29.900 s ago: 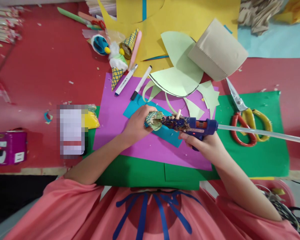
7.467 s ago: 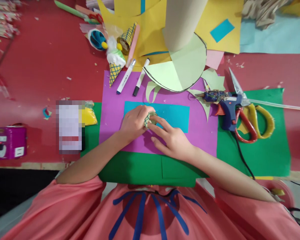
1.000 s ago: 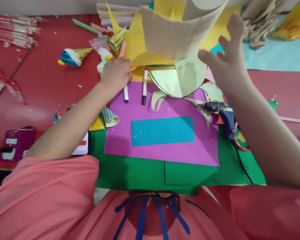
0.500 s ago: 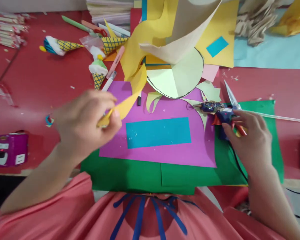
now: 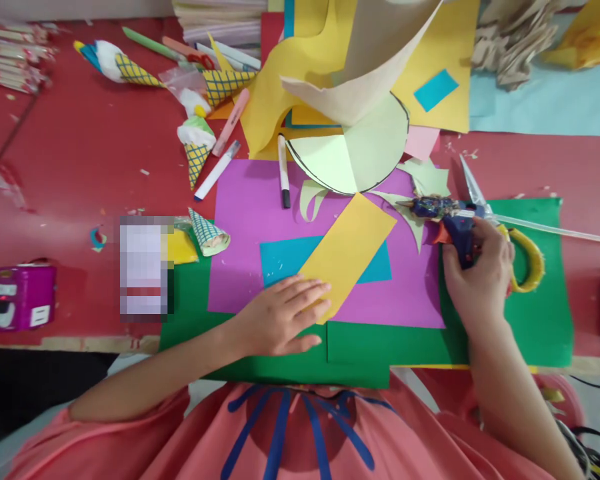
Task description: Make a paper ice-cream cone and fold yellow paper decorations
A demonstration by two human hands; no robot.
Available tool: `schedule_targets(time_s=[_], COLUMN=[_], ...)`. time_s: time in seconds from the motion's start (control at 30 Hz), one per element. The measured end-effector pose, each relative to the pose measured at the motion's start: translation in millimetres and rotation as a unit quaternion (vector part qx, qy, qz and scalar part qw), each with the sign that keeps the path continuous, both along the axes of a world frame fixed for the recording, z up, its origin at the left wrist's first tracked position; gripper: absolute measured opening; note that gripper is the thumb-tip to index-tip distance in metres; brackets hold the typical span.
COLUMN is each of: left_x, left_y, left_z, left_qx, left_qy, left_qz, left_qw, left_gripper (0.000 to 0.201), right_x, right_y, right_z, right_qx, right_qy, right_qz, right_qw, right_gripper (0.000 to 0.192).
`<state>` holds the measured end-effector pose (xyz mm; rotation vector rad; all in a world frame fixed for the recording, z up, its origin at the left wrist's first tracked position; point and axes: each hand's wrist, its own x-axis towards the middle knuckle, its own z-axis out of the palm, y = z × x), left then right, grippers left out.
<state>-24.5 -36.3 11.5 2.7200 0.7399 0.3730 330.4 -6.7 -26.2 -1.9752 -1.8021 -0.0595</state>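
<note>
My left hand (image 5: pixel 280 317) lies flat with its fingers on the near end of a yellow paper strip (image 5: pixel 353 247). That strip rests slantwise over a blue paper rectangle (image 5: pixel 285 257) on a purple sheet (image 5: pixel 245 220). Off to the right, my right hand (image 5: pixel 477 277) is wrapped around the handle of a blue glue gun (image 5: pixel 453 220), whose nozzle points left. Scissors with yellow and red handles (image 5: pixel 523 257) lie partly under that hand on the green paper (image 5: pixel 530 320).
Two markers (image 5: pixel 283 173) and a small paper cone (image 5: pixel 207 233) lie near the purple sheet. Behind it are a pale green paper circle (image 5: pixel 360 150), curled tan paper (image 5: pixel 360 87), yellow sheets and several ice-cream cone crafts (image 5: pixel 195 143). A purple device (image 5: pixel 17 297) sits far left.
My left hand has brought the yellow strip down from the back and laid it across the blue rectangle. My right hand has closed around the glue gun's handle.
</note>
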Motion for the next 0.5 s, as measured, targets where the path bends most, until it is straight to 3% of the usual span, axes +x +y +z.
schedule_targets(time_s=[0.07,0.13,0.3,0.37,0.4,0.43,0.5], left_x=[-3.0,-4.8,-10.5,-14.3,-16.2,-18.0,-20.8], left_y=[8.2,16.7,28.5,29.1,29.2,29.3,30.0], left_z=[0.3,-3.0,-12.3,-12.4,-12.0,-11.6,-11.1], left_qx=[0.005,0.015,0.003,0.000,0.001,0.004,0.007], left_qy=[0.038,0.092,0.131,0.137,0.142,0.146,0.149], left_qz=[0.067,0.128,0.156,0.162,0.165,0.165,0.163], left_qw=[0.997,0.987,0.979,0.977,0.976,0.975,0.975], left_gripper=[0.038,0.045,0.057,0.059,0.058,0.057,0.052], right_x=[7.6,12.2,-10.1,-33.8,-47.8,-62.4,-90.9], right_y=[3.2,5.4,-0.5,-7.6,-11.8,-16.5,-26.3], right_z=[-1.8,-1.9,15.5,26.9,31.9,35.8,39.5], right_qx=[0.003,0.004,0.055,0.078,0.052,0.007,-0.089], right_qy=[-0.006,-0.018,-0.079,-0.059,-0.038,-0.020,-0.008], right_qz=[-0.011,-0.013,0.022,0.095,0.163,0.262,0.431], right_qw=[1.000,1.000,0.995,0.991,0.984,0.965,0.898], right_gripper=[0.056,0.056,0.077,0.071,0.064,0.056,0.042])
